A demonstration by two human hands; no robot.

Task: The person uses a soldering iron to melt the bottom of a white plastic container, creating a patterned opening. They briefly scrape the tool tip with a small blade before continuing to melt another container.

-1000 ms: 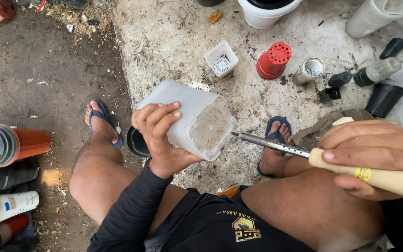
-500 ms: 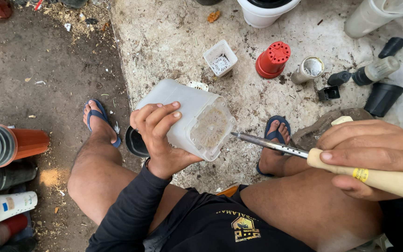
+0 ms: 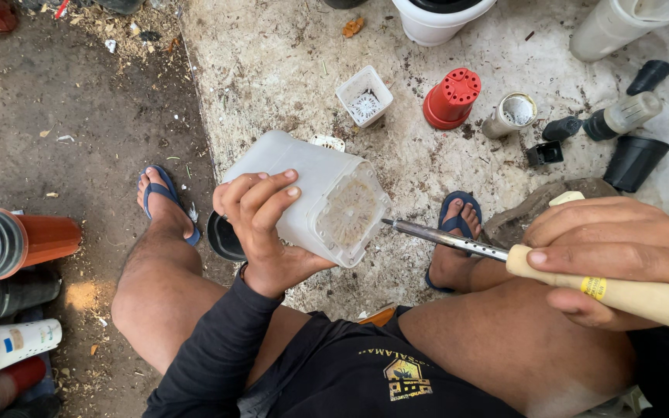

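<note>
Above the knees: left hand (image 3: 261, 224) grasps white pot (image 3: 311, 197), tilted, its base facing the tool.
Right hand (image 3: 609, 251): clenched on wooden handle (image 3: 644, 298).
Metal tip (image 3: 439, 236): just beside the perforated base, seemingly not touching.
Doing it well: I think, hold the pot steady, aim the tip straight, fingers away from the base.
Around: red pot (image 3: 451, 97), small white pot (image 3: 364, 94) on concrete.

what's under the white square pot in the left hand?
Below the white square plastic pot a black round pot's rim and a white perforated piece peek out. The left hand and pot cover the rest.
</note>
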